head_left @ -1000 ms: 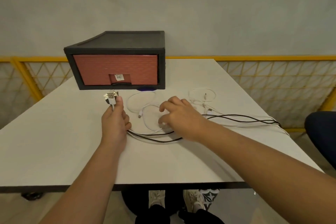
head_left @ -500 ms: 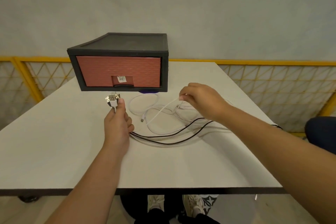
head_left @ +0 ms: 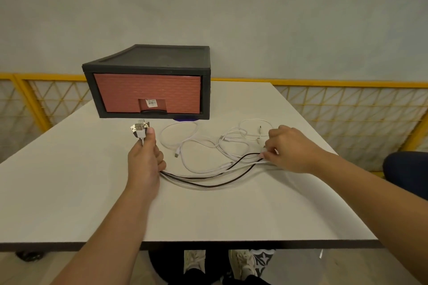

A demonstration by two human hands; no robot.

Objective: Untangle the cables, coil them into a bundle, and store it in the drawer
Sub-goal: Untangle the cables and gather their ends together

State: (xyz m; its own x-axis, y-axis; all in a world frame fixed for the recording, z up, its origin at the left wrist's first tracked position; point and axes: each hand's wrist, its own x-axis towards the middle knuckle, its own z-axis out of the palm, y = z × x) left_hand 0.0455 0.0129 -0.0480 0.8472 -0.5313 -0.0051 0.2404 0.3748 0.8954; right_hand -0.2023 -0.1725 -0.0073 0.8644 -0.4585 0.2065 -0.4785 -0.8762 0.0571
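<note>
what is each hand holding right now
Left hand: grips the cables just below their USB plugs.
Right hand: pinches the cables further along, at its fingertips.

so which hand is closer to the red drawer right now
Left. The left hand holds the plugs just in front of the drawer; the right hand pinches cables farther off, past its right corner.

This looks like a bare, fenced-off work area, not a home. A plain grey plastered wall (head_left: 231, 7) stands behind a yellow metal mesh barrier (head_left: 347, 104). A white bench (head_left: 69, 192) on a castor (head_left: 29, 255) stands on a pale hard floor (head_left: 347, 266) and carries a plastic drawer unit (head_left: 148, 81).
</note>
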